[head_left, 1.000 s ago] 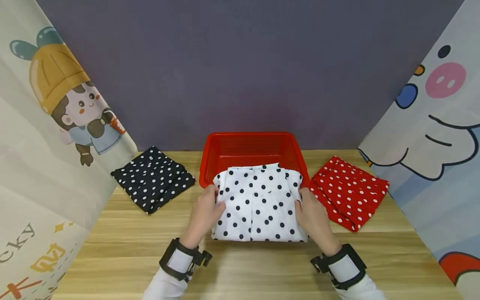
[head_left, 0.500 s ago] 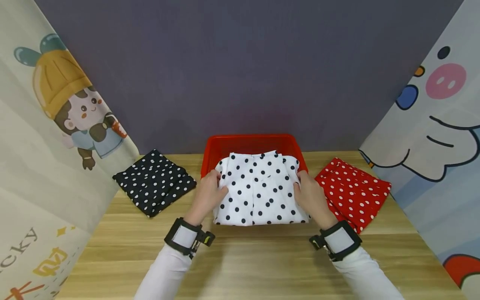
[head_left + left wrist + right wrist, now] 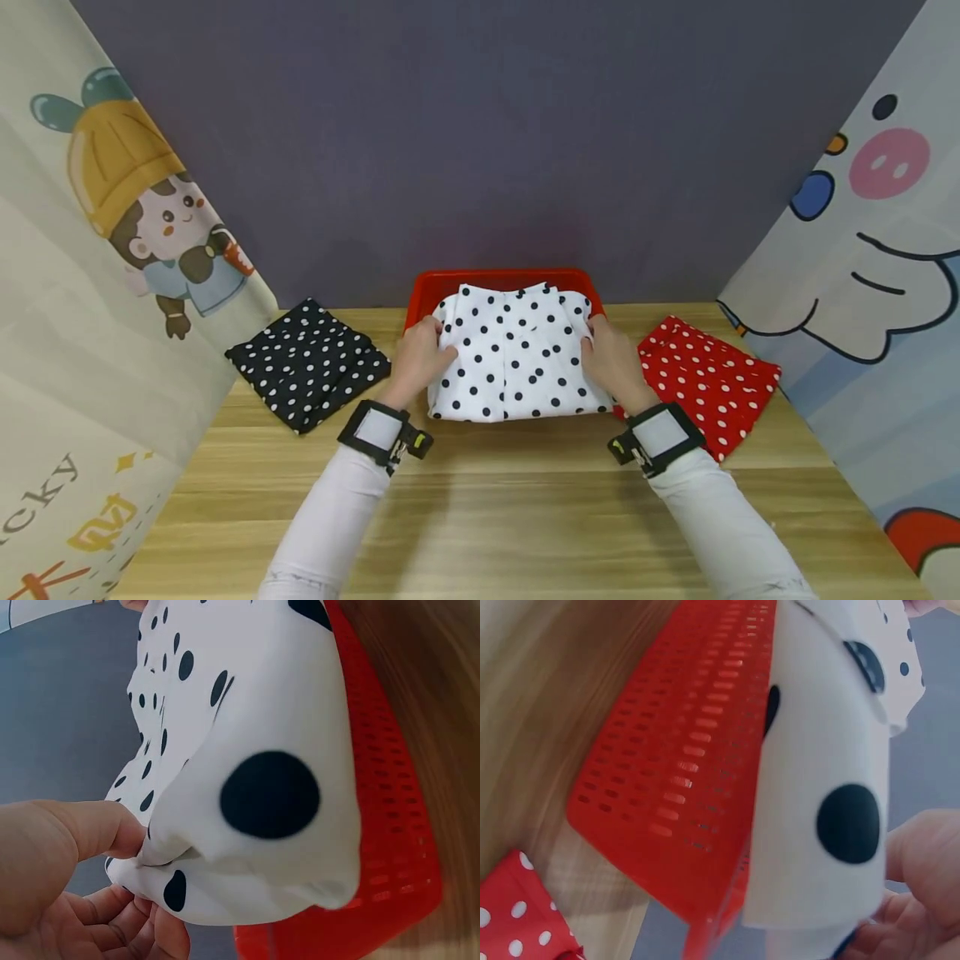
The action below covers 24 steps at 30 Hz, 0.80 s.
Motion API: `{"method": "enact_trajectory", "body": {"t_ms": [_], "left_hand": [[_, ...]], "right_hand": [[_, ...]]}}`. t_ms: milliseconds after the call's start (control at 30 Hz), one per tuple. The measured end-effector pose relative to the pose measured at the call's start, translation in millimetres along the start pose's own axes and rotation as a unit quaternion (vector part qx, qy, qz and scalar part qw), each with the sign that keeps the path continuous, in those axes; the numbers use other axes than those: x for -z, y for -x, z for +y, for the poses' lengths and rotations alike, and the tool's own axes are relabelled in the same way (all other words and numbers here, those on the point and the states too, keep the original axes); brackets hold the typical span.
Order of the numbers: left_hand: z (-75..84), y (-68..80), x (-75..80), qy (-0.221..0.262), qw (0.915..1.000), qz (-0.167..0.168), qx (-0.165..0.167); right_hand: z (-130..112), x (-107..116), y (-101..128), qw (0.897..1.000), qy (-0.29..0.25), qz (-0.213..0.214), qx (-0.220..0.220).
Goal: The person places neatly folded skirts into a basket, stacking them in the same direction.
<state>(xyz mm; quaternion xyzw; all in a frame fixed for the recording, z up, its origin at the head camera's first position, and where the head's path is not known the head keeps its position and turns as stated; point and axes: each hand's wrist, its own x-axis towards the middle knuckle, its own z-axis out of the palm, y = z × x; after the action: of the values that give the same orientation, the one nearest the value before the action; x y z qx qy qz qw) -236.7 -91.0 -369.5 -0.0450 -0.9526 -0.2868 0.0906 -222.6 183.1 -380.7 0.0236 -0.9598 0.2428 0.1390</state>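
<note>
Between both hands hangs a folded white cloth with black dots (image 3: 517,358), held over the front of a red plastic basket (image 3: 502,277). At the cloth's left side my left hand (image 3: 420,358) pinches its edge. My right hand (image 3: 615,362) grips the opposite edge. In the left wrist view, thumb and fingers (image 3: 112,832) close on a fold of the cloth (image 3: 262,712). The right wrist view has the cloth (image 3: 817,765) above the basket's perforated wall (image 3: 667,757), with the right hand (image 3: 922,885) at its edge. Most of the basket's inside is hidden by the cloth.
A folded black cloth with white dots (image 3: 307,365) lies on the wooden table (image 3: 510,517) left of the basket. To the right lies a folded red cloth with white dots (image 3: 708,383). A grey wall (image 3: 495,133) stands behind, with printed curtains (image 3: 60,292) at the sides.
Both hands have carried the white dotted cloth forward, away from the body, so it now covers more of the basket. The black and red cloths stay in place on the table.
</note>
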Motion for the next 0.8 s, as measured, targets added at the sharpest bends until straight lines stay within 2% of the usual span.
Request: {"method": "enact_trajectory", "body": {"t_ms": [267, 533, 800], "left_hand": [[6.4, -24.1, 9.1, -0.012, 0.9999, -0.011, -0.003], [11.1, -46.7, 13.6, -0.037, 0.9992, -0.004, -0.013], [16.6, -61.4, 13.5, -0.051, 0.9985, -0.019, 0.012]], "right_hand": [[-5.8, 7.7, -24.9, 1.000, 0.007, -0.002, 0.007], [-8.3, 13.0, -48.2, 0.999, 0.028, -0.027, 0.000], [-8.4, 14.0, -63.6, 0.998, 0.032, -0.057, -0.020]]}}
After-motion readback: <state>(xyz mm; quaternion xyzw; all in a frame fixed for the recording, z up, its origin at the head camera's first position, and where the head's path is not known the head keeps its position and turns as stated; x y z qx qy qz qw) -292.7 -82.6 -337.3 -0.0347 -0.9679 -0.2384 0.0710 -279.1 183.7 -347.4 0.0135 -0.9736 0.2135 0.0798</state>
